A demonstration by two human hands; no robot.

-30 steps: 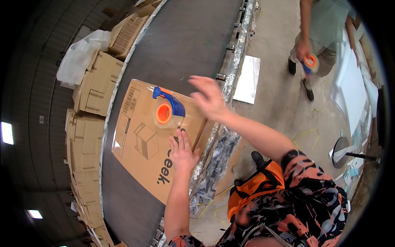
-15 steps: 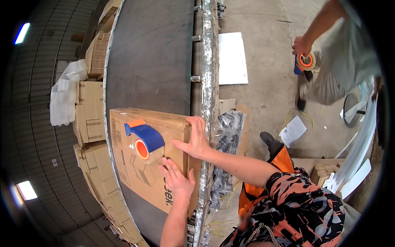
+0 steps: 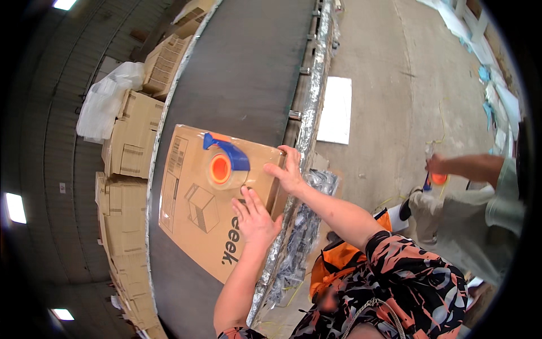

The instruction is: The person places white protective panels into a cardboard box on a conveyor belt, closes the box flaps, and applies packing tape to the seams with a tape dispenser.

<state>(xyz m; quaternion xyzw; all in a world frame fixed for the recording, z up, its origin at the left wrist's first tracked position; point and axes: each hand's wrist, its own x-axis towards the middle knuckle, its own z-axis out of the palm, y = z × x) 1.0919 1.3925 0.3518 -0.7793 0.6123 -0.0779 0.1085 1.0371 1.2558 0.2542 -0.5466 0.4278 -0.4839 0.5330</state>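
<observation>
A flat brown cardboard box (image 3: 195, 210) lies on the dark conveyor belt, with a line drawing of a carton and a label on its top. On it rests a tape dispenser (image 3: 236, 159), blue with an orange core and a clear tape roll. My left hand (image 3: 257, 217) lies over the box top, fingers stretched, its fingertips just beside the tape roll. With my right hand (image 3: 289, 171) I grip the box's right edge near the far corner. The thumb is on top and the fingers go over the side, partly hidden.
A metal side rail (image 3: 317, 79) edges the conveyor belt (image 3: 240, 68). Stacked cartons (image 3: 135, 135) and a white plastic bundle (image 3: 113, 99) stand beyond its left side. A white sheet (image 3: 337, 110) lies on the floor. At right, a co-worker's hand (image 3: 437, 165) holds another tape dispenser.
The whole view has turned and shifted. The co-worker at right now appears lower in the picture. Both my hands stay on the box, and the dispenser still rests on its top.
</observation>
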